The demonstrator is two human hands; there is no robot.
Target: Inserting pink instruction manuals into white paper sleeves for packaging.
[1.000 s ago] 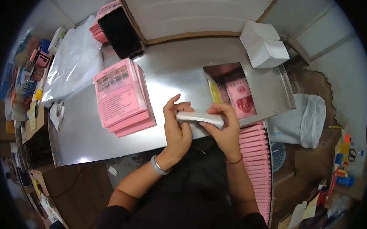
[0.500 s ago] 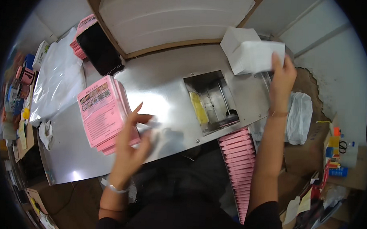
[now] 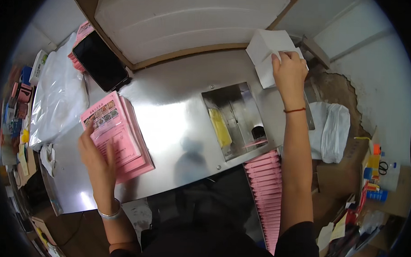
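Note:
My left hand (image 3: 96, 158) lies over the stack of pink printed packets (image 3: 125, 146) at the left of the metal counter. Its fingers are spread and touch the top packet; nothing is gripped. At the far right, my right hand (image 3: 290, 75) is bent over a stack of white folded paper napkins (image 3: 265, 69). Its fingers are curled and closed at the edge of the upper napkins, and the palm hides part of them. Between the hands, a rectangular opening (image 3: 242, 107) in the counter holds a yellow piece (image 3: 220, 129) along its left side.
A row of pink packets (image 3: 264, 194) runs down a chute below the opening. A black phone (image 3: 100, 61) leans at the back left, beside clear plastic bags (image 3: 61, 96). A white board in a brown frame (image 3: 195, 24) stands behind. White plastic (image 3: 335, 133) lies right of the counter.
My left hand has moved left onto the pink packets. My right hand has come left and down onto the white stack, where it had held a napkin raised before.

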